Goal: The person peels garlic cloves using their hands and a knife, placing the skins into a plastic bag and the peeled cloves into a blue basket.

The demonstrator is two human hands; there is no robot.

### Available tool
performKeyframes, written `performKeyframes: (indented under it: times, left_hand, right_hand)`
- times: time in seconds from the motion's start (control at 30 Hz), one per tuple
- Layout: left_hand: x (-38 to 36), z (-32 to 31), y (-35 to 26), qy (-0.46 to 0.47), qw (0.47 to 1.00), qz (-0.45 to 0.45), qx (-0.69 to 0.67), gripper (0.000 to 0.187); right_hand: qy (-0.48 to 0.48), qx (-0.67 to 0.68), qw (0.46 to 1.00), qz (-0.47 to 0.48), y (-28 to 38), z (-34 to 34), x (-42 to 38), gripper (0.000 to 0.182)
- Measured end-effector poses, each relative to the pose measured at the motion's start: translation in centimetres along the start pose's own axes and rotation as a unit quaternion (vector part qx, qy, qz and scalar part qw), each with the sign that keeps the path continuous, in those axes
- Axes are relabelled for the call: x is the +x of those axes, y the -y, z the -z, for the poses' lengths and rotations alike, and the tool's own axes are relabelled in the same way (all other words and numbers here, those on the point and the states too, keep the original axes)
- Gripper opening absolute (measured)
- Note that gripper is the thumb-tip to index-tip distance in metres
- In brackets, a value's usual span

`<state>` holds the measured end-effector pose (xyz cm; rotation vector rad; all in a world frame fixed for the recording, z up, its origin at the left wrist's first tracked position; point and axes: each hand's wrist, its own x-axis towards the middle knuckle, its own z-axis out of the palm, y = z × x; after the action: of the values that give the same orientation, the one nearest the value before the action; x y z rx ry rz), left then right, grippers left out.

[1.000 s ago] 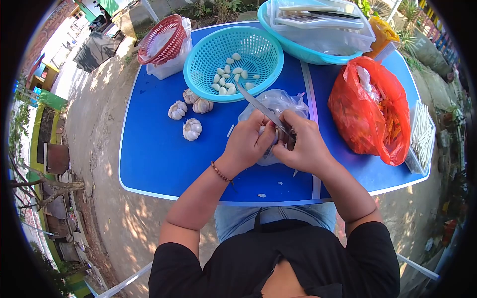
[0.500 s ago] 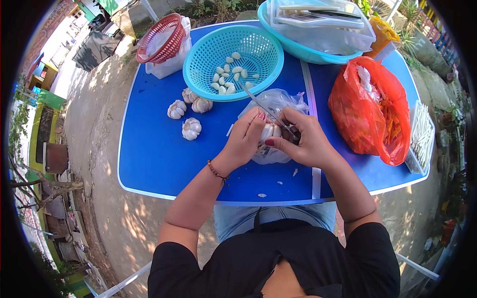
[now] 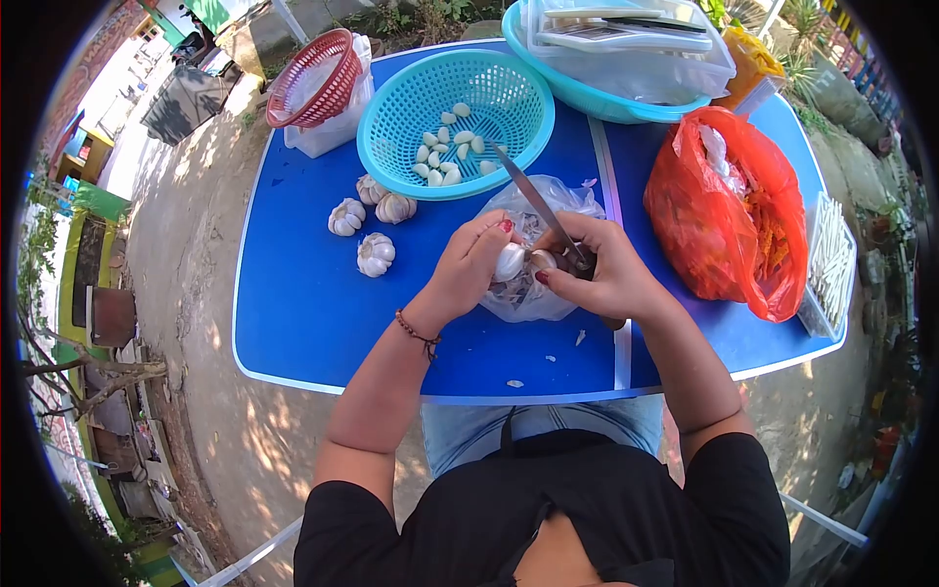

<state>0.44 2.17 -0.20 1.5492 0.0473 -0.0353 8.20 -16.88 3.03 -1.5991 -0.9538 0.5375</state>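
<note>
My left hand [image 3: 464, 266] is closed around part of a garlic bulb [image 3: 509, 262]. In my right hand [image 3: 608, 272] is a knife [image 3: 536, 200], its blade slanting up and left toward the basket. My right thumb also presses a garlic clove [image 3: 542, 260] beside the bulb. Both hands are over a clear plastic bag [image 3: 533, 305] with papery peels inside. Several whole garlic bulbs [image 3: 376, 254] lie left of my left hand. Peeled garlic cloves [image 3: 435, 157] sit in the turquoise basket [image 3: 391, 108] ahead.
A red plastic bag [image 3: 675, 225] stands at the right, by a box of white sticks [image 3: 829, 264]. At the back are a turquoise basin [image 3: 626, 110] holding plastic containers and a small red basket [image 3: 342, 83]. Peel scraps [image 3: 514, 383] lie near the blue table's [image 3: 323, 333] front edge.
My hands have drawn slightly apart, and a clove now shows separate from the bulb. The knife blade has swung to a steeper slant, showing its flat side.
</note>
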Motion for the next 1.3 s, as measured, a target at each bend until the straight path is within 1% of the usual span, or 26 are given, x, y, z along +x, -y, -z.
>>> performKeyframes:
  times: [0.1, 0.17, 0.3, 0.37, 0.4, 0.47, 0.57, 0.67, 0.7, 0.77, 0.87, 0.9, 0.97, 1.07, 1.1, 1.2, 1.27, 1.3]
  left_hand:
    - [0.2, -0.3, 0.5, -0.028, 0.991, -0.094, 0.089, 0.025]
    - [0.1, -0.4, 0.4, -0.048, 0.975, -0.156, 0.154, 0.022]
    - [-0.2, -0.5, -0.4, -0.072, 0.923, -0.181, 0.333, 0.016]
    - [-0.3, -0.5, -0.3, -0.072, 0.882, -0.193, 0.425, 0.014]
    - [-0.3, -0.6, -0.5, -0.068, 0.868, -0.171, 0.460, 0.014]
    - [-0.5, -1.2, -1.2, -0.057, 0.837, -0.127, 0.529, 0.017]
    - [-0.5, -1.1, -0.8, -0.058, 0.812, -0.201, 0.545, 0.026]
    - [-0.8, -2.0, -2.0, -0.111, 0.824, -0.237, 0.503, 0.039]
    - [-0.8, -2.1, -2.0, -0.106, 0.856, -0.245, 0.443, 0.039]
    - [-0.7, -2.4, -2.0, -0.094, 0.908, -0.257, 0.317, 0.040]
    - [-0.4, -2.4, -1.1, -0.097, 0.926, -0.265, 0.251, 0.039]
    - [-0.4, -2.4, -0.9, -0.089, 0.943, -0.249, 0.203, 0.036]
    - [-0.3, -2.3, -0.8, -0.073, 0.968, -0.215, 0.105, 0.030]
    - [-0.3, -1.4, -0.7, -0.043, 0.971, -0.225, 0.062, 0.029]
    - [-0.3, -1.4, -0.8, -0.046, 0.977, -0.206, 0.041, 0.030]
    - [-0.4, -1.6, -1.1, -0.061, 0.986, -0.152, -0.016, 0.032]
    - [-0.4, -1.6, -1.3, -0.081, 0.988, -0.126, -0.043, 0.033]
    - [-0.3, -1.6, -1.2, -0.081, 0.987, -0.134, -0.034, 0.032]
  right_hand:
    - [-0.012, -0.037, 0.999, -0.025, -0.1, 0.1, 0.1, 0.018]
    - [-0.017, -0.070, 0.997, -0.023, -0.2, 0.2, 0.2, 0.017]
    - [-0.054, -0.097, 0.993, -0.034, -0.2, 0.7, 0.1, 0.015]
    - [-0.083, -0.048, 0.995, -0.018, -0.4, 0.5, 0.1, 0.014]
    - [-0.098, -0.024, 0.995, -0.010, -0.6, 0.4, 0.2, 0.013]
    - [-0.104, -0.025, 0.994, -0.022, -0.6, 0.2, 0.3, 0.013]
    - [-0.116, -0.025, 0.993, -0.024, -1.1, 0.0, 0.3, 0.013]
    - [-0.107, -0.033, 0.993, -0.043, -1.2, 0.1, 0.3, 0.011]
    - [-0.102, -0.038, 0.993, -0.055, -1.3, 0.2, 0.3, 0.010]
    - [-0.105, -0.042, 0.993, -0.044, -1.2, 0.2, 0.3, 0.010]
    - [-0.109, -0.046, 0.993, -0.017, -2.1, 0.1, 0.4, 0.010]
    - [-0.111, -0.047, 0.993, -0.006, -2.2, 0.0, 0.4, 0.010]
    - [-0.103, 0.001, 0.994, -0.042, -1.4, 0.1, 0.2, 0.013]
    - [-0.083, 0.082, 0.990, -0.082, 0.1, 0.5, 0.1, 0.014]
    - [-0.075, 0.111, 0.987, -0.094, 0.2, 0.6, 0.1, 0.014]
    - [-0.109, 0.029, 0.993, -0.046, -0.2, 0.4, 0.3, 0.014]
    - [-0.116, 0.002, 0.993, -0.019, -1.4, 0.2, 0.4, 0.015]
    - [-0.119, -0.011, 0.993, -0.006, -1.7, 0.1, 0.5, 0.015]
